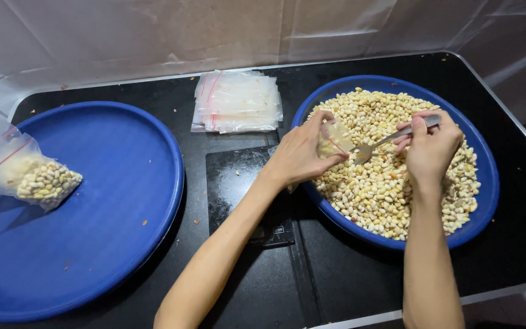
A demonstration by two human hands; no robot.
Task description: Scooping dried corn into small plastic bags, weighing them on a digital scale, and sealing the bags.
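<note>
My left hand (298, 156) holds a small clear zip bag (335, 139) open over the blue tray (488, 201) heaped with pale yellow kernels (391, 183). My right hand (430, 146) grips a metal spoon (391, 139) by its handle. The spoon's bowl points into the mouth of the bag, just above the kernels. Both hands are over the right tray.
A large blue tray (111, 201) on the left carries one filled clear bag of kernels (28, 173). A stack of empty clear zip bags (237, 102) lies at the back between the trays. Everything rests on a black tabletop (312, 268) with a white sheet behind.
</note>
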